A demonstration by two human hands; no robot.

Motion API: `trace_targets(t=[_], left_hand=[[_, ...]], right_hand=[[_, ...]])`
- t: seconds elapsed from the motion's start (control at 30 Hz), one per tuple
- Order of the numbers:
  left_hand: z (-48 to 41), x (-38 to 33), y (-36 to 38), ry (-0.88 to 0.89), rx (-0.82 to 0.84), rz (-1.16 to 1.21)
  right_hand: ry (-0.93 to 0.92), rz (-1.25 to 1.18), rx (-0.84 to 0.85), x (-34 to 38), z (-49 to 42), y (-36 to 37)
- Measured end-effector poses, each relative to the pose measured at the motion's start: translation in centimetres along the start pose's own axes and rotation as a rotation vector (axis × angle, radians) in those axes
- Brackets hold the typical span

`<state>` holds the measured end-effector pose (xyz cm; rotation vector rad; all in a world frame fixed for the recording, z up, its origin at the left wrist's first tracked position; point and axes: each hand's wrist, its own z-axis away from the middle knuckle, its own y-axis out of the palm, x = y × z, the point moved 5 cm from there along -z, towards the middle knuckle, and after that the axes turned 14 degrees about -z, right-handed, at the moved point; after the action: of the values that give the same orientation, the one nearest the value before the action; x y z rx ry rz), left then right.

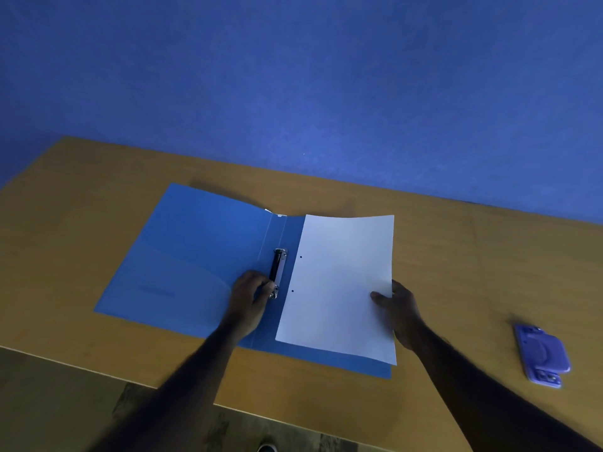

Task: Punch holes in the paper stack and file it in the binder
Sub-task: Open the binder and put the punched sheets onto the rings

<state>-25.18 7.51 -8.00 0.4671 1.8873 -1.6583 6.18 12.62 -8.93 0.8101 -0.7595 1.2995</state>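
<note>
A blue binder (182,256) lies open flat on the wooden table. Its metal ring mechanism (278,272) runs along the spine. My left hand (249,296) rests on the binder with its fingers pinching the near end of the mechanism. A white paper stack (339,282) with two punched holes along its left edge lies over the binder's right half, just right of the rings, its far edge curling up. My right hand (399,309) grips the stack's right edge, thumb on top.
A purple hole punch (541,353) sits at the right of the table (489,272). A blue wall rises behind the table's far edge. The table's near edge runs below my forearms, with floor beneath.
</note>
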Motion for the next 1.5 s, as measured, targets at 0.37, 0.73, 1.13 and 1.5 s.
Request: trace_targets(t=[0.37,0.73,1.13,1.5], left_hand=[[-0.8,0.1,0.2,-0.060,0.067,-0.022],[-0.2,-0.1,-0.2,-0.025,0.088,0.037],[-0.7,0.3,0.4,-0.067,0.084,-0.034],[0.1,-0.3,-1.0,-0.161,0.122,0.137]], right_hand=[[-0.021,0.057,-0.014,0.3,0.2,0.2],[-0.024,0.066,-0.014,0.4,0.1,0.3],[-0.032,0.095,-0.021,0.4,0.3,0.3],[-0.008,0.044,-0.015,0.6,0.9,0.1]])
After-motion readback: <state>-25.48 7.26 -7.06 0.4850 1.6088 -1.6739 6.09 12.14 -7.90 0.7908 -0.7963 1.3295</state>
